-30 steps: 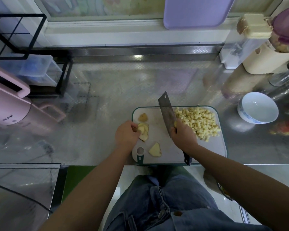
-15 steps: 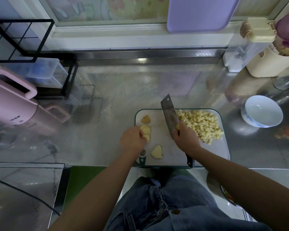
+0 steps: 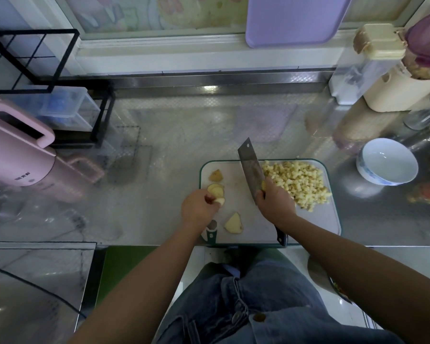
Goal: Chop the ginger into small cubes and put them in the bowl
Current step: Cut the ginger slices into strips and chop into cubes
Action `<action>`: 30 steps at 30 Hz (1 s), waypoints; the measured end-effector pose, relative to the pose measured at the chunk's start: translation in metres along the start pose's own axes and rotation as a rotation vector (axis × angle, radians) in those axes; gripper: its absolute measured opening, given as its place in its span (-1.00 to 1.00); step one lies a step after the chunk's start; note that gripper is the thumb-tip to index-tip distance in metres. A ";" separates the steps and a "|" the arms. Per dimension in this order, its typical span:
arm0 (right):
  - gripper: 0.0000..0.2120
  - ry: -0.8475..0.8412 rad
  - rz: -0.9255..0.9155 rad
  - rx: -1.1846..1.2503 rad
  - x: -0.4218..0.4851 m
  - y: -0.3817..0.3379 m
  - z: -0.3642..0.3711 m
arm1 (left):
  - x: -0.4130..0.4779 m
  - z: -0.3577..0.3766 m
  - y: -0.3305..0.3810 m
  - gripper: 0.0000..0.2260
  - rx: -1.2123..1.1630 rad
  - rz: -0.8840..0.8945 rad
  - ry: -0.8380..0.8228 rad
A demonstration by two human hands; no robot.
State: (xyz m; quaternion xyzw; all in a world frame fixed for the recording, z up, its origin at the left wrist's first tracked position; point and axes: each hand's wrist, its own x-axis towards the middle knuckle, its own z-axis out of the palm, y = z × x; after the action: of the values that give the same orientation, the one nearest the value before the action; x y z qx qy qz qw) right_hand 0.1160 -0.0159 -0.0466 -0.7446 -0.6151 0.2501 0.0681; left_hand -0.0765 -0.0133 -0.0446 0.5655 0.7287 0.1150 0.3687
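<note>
Most of the ginger is already cut: a heap of cubes [image 3: 298,182] covers the right half of the cutting board [image 3: 315,219], while the left half holds the uncut pieces. The cleaver [image 3: 251,167] stands tilted with its tip lifted toward the far side. The right hand [image 3: 276,202] has its fingers wrapped tight round the handle, just behind the blade. The left hand [image 3: 199,207] is curled over a stack of slices [image 3: 216,191] at the board's left edge, fingertips clamped on it. One loose slice [image 3: 216,175] lies just beyond the stack and a wedge [image 3: 233,223] sits nearer the body.

The step appears to be cutting this stack into strips, then crosswise. It would go best with the left fingertips tucked back behind the knuckles and the stack drawn toward the bare middle of the board. The blade should come down flat and clear of the heap, so cut cubes are not scattered. The bowl [image 3: 372,175], white and apparently empty, waits on the right, apart from the board.

The counter [image 3: 184,125] is shiny patterned steel that runs to a window ledge on the far side. A pink appliance [image 3: 13,155] stands at the left beside a black wire rack [image 3: 30,58]. A purple tray [image 3: 293,18] leans against the window, and cream containers [image 3: 392,93] crowd the far right corner.
</note>
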 end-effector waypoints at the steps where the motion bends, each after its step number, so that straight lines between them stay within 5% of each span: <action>1: -0.79 0.000 0.000 -0.003 0.000 0.000 0.000 | 0.001 -0.001 -0.001 -0.84 -0.053 -0.004 0.002; 7: -0.73 -0.005 -0.054 -0.021 -0.004 0.008 -0.004 | 0.009 0.005 0.012 -0.86 -0.172 -0.037 -0.063; 15: -0.79 -0.043 -0.040 -0.045 -0.011 0.029 -0.007 | 0.017 0.023 0.034 -0.89 0.087 0.039 -0.149; 25: -0.80 -0.088 -0.067 -0.115 -0.009 0.026 -0.013 | 0.012 0.012 0.022 -0.90 -0.292 -0.210 0.243; 30: -0.81 -0.094 -0.085 -0.119 -0.008 0.028 -0.013 | -0.007 0.009 0.005 -0.91 -0.263 -0.275 0.199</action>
State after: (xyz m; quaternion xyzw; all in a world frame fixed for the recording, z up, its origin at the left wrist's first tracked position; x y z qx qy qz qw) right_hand 0.1461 -0.0270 -0.0446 -0.7079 -0.6626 0.2445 0.0056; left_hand -0.0664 -0.0201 -0.0458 0.3935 0.8107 0.2130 0.3776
